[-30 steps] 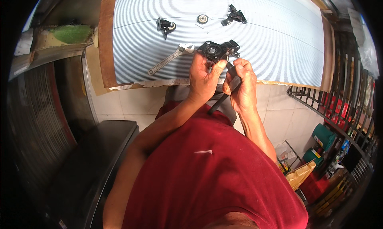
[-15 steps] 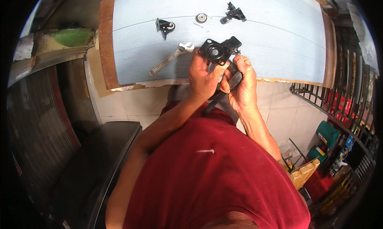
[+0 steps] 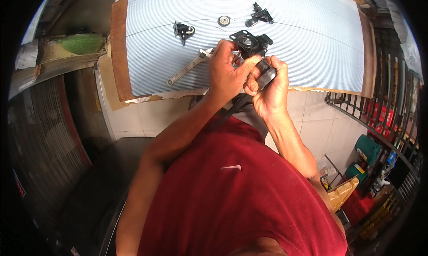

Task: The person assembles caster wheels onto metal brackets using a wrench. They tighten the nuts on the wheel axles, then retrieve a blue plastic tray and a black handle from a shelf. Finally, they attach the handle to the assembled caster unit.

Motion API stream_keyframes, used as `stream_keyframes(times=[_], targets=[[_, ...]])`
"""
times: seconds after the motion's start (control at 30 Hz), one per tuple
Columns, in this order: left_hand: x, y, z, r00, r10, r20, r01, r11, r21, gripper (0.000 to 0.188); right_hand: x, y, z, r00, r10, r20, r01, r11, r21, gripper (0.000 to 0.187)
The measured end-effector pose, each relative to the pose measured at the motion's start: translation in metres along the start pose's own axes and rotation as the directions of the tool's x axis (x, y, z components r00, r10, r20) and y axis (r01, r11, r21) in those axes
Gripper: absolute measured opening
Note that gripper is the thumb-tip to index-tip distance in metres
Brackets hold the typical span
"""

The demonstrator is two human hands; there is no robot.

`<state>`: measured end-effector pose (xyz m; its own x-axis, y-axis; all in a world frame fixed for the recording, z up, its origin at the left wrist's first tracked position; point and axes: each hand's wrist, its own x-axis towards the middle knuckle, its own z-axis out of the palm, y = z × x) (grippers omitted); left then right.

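Observation:
My left hand [image 3: 227,73] is closed on a black caster bracket [image 3: 248,43], whose mounting plate with a round centre faces up. Beside it, my right hand [image 3: 274,88] grips a black hammer [image 3: 266,75] close to its head. The dark handle slants down toward my lap. The hammer head sits right below the bracket; whether the two touch is hidden by my fingers. An adjustable wrench [image 3: 189,68] lies on the table left of my left hand.
On the ribbed light-blue tabletop [image 3: 312,46] lie a black caster [image 3: 183,31], a loose wheel [image 3: 224,21], small metal pieces and another black caster bracket [image 3: 259,16]. A black metal rack [image 3: 352,109] stands right of the table. A dark cabinet [image 3: 98,175] is at lower left.
The caster bracket has moved slightly up and right and tilted in my left hand. My right hand has turned the hammer, so its head shows more plainly below the bracket.

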<state>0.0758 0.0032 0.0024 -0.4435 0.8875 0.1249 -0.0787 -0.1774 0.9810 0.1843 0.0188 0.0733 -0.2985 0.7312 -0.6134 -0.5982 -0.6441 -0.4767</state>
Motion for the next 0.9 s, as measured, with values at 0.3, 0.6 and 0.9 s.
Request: stream_keyframes(times=[0.3, 0.6, 0.9], targets=[[0.006, 0.008, -0.016, 0.962, -0.192, 0.194, 0.158, 0.971, 0.178, 0.021, 0.01, -0.035, -0.015, 0.748, -0.295, 0.595, 0.593, -0.105, -0.798, 0.043], [0.012, 0.001, -0.005, 0.992, -0.049, 0.114, 0.03, 0.986, 0.165, 0.024, 0.008, -0.005, -0.005, 0.985, -0.165, 0.043, 0.17, 0.935, -0.312, 0.021], [0.022, 0.021, -0.006, 0.985, -0.158, 0.073, 0.138, 0.965, 0.223, 0.034, 0.016, -0.051, -0.007, 0.772, -0.246, 0.586, 0.552, -0.197, -0.81, 0.048]])
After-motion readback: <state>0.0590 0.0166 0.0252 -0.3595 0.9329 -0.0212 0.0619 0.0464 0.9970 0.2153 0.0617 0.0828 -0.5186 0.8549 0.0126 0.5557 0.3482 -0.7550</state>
